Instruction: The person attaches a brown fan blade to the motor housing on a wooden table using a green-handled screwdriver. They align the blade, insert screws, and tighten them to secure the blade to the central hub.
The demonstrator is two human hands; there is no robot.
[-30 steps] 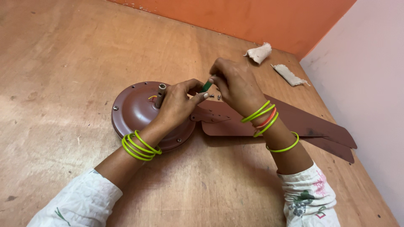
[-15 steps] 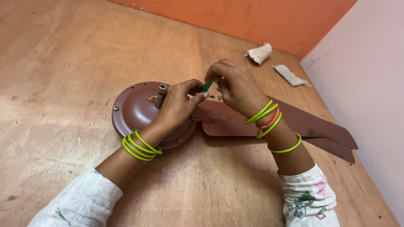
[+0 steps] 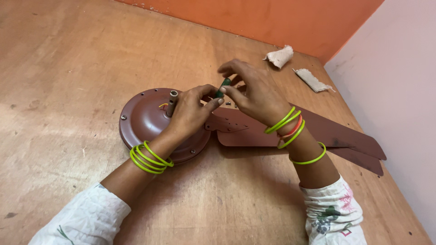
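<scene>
The worktop (image 3: 68,68) filled most of the frame, a worn reddish-brown sheet with pale scuffs and a few dark specks along its left edge and a lighter rubbed patch at the upper left. Left of centre sat the round brown motor housing (image 3: 145,119) of a ceiling fan, lying flat on the worktop with small screws around its rim and a short metal shaft (image 3: 172,100) standing upright from its middle. The left hand (image 3: 190,113) lay over the right part of that housing, its fingers curled and its thumb and forefinger pressed together around the lower end of a small green tool (image 3: 223,86), which stood tilted just above the joint where the blade met the housing. The right hand (image 3: 254,90) hovered just beside it at the centre of the frame, fingers loosely bent, fingertips pinching the upper end of the same green tool. Both wrists carried yellow-green bangles (image 3: 150,157), and white patterned sleeves showed at the bottom edge. From under the hands a brown fan blade (image 3: 336,136) stretched towards the right, flat on the worktop, with a second blade edge showing beneath it. At the upper right lay two pale crumpled rags (image 3: 279,56), well apart from the hands, close to the orange wall (image 3: 272,18) that closed the top of the frame; a pale pinkish wall (image 3: 395,90) ran down the right side.
</scene>
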